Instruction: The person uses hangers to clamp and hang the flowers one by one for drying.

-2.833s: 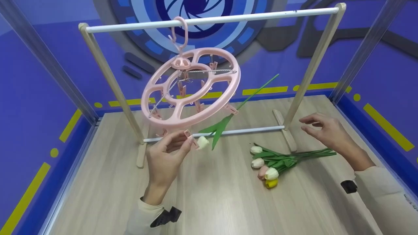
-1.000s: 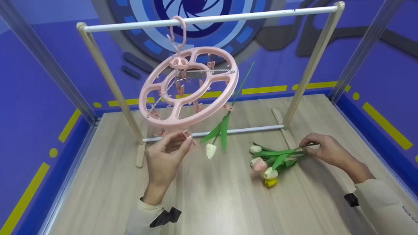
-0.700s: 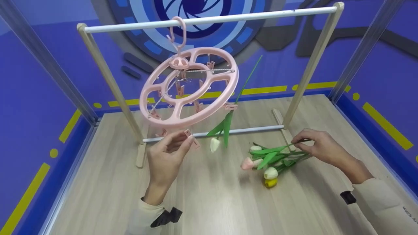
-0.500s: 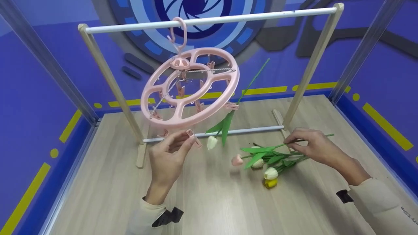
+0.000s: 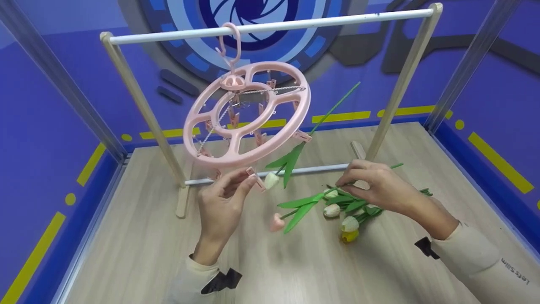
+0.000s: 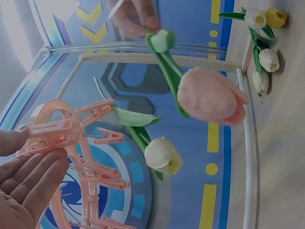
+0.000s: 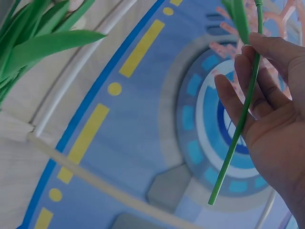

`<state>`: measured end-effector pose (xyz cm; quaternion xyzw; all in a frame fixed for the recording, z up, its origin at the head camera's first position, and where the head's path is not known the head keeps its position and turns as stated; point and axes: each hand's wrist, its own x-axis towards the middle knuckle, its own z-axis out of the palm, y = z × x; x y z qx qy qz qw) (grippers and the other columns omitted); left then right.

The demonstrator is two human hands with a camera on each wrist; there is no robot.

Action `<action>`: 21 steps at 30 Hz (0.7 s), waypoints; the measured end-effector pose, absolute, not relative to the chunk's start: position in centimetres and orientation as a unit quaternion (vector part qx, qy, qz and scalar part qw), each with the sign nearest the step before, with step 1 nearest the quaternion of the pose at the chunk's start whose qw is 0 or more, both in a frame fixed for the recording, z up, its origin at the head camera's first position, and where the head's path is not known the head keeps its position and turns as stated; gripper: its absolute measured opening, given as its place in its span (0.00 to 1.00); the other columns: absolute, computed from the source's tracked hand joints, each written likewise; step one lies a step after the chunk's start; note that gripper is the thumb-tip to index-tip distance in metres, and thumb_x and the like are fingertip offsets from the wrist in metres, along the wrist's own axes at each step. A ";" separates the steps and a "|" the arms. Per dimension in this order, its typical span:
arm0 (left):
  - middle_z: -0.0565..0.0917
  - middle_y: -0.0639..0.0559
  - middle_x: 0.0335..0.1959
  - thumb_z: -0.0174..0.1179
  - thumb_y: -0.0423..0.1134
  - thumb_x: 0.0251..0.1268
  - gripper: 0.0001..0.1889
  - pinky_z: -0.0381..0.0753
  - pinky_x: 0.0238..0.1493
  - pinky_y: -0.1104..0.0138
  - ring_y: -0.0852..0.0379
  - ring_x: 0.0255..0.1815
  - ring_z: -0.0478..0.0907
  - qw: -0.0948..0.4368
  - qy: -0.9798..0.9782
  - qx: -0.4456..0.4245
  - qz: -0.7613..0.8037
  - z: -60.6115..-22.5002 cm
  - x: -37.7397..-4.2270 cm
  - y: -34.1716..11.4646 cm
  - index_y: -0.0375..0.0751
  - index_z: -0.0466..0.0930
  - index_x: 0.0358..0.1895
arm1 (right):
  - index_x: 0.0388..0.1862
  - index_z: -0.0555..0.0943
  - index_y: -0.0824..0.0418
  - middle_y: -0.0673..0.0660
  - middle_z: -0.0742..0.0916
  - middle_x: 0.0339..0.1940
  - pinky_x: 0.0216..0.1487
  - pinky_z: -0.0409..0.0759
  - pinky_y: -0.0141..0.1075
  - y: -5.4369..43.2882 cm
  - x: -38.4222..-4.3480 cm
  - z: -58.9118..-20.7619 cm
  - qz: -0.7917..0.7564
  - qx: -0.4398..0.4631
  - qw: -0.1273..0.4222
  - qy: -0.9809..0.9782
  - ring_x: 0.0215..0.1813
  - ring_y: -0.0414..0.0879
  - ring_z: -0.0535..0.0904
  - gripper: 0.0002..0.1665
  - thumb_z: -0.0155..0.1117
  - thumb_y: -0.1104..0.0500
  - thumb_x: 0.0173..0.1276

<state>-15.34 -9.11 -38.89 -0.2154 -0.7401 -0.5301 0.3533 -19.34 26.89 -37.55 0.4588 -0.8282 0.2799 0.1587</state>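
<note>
In the head view my left hand pinches a pink clothespin at the near edge of the round pink clip hanger. My right hand pinches the green stem of a pink tulip, whose bloom points left, below the clothespin. A white tulip hangs tilted from another clothespin on the hanger's right side. In the left wrist view the pink bloom is close to the camera, and my thumb and fingers squeeze the clothespin. The right wrist view shows the stem crossing my fingers.
The hanger hooks over the white top bar of a wooden-legged rack. Several tulips, white and one yellow, lie on the wood-grain table at the right. Blue printed walls enclose the back and sides.
My right hand reached down to the bunch, took the pink tulip by its stem and moved it left towards the hanger. My left hand kept hold of the clothespin, shifting slightly right. The hanging tulip swung.
</note>
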 end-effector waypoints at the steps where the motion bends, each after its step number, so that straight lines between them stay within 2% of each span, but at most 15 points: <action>1: 0.92 0.48 0.41 0.75 0.29 0.66 0.10 0.90 0.43 0.69 0.54 0.37 0.91 0.354 -0.738 -0.216 -0.532 -38.9 -15.3 -9.0 0.33 0.90 0.48 | 0.46 0.89 0.55 0.47 0.87 0.41 0.43 0.84 0.28 26.4 -19.4 -37.3 0.280 0.466 0.157 -0.825 0.40 0.42 0.83 0.19 0.80 0.73 0.60; 5: 0.92 0.48 0.41 0.75 0.28 0.64 0.10 0.90 0.41 0.70 0.54 0.36 0.91 0.356 -0.728 -0.217 -0.545 -38.7 -15.4 -8.9 0.33 0.90 0.47 | 0.46 0.88 0.57 0.48 0.87 0.41 0.41 0.89 0.40 24.7 -19.6 -36.4 0.280 0.485 0.154 -0.814 0.41 0.43 0.85 0.18 0.80 0.73 0.61; 7: 0.92 0.49 0.41 0.75 0.28 0.64 0.10 0.90 0.41 0.70 0.54 0.36 0.91 0.355 -0.725 -0.219 -0.548 -38.6 -15.5 -8.8 0.33 0.90 0.48 | 0.45 0.88 0.58 0.49 0.87 0.41 0.40 0.90 0.42 24.0 -19.7 -36.0 0.283 0.491 0.156 -0.809 0.41 0.44 0.85 0.18 0.79 0.74 0.61; 14: 0.92 0.49 0.42 0.73 0.28 0.67 0.10 0.90 0.42 0.70 0.54 0.38 0.91 0.347 -0.729 -0.221 -0.547 -38.5 -15.4 -8.3 0.33 0.90 0.50 | 0.47 0.87 0.60 0.51 0.87 0.41 0.43 0.90 0.39 22.2 -19.7 -35.0 0.287 0.487 0.153 -0.811 0.42 0.44 0.85 0.19 0.76 0.77 0.62; 19: 0.92 0.49 0.41 0.73 0.28 0.68 0.09 0.83 0.28 0.76 0.56 0.31 0.88 0.341 -0.732 -0.213 -0.550 -38.6 -15.1 -8.0 0.34 0.90 0.49 | 0.47 0.88 0.59 0.52 0.87 0.42 0.45 0.90 0.37 21.1 -19.6 -34.9 0.281 0.484 0.153 -0.815 0.43 0.46 0.84 0.16 0.78 0.73 0.64; 21: 0.92 0.49 0.41 0.72 0.29 0.68 0.09 0.83 0.27 0.76 0.56 0.30 0.88 0.340 -0.733 -0.214 -0.549 -38.5 -15.0 -7.9 0.34 0.90 0.50 | 0.47 0.89 0.59 0.53 0.87 0.42 0.43 0.90 0.38 20.7 -19.6 -34.8 0.281 0.485 0.160 -0.813 0.42 0.47 0.84 0.15 0.78 0.72 0.64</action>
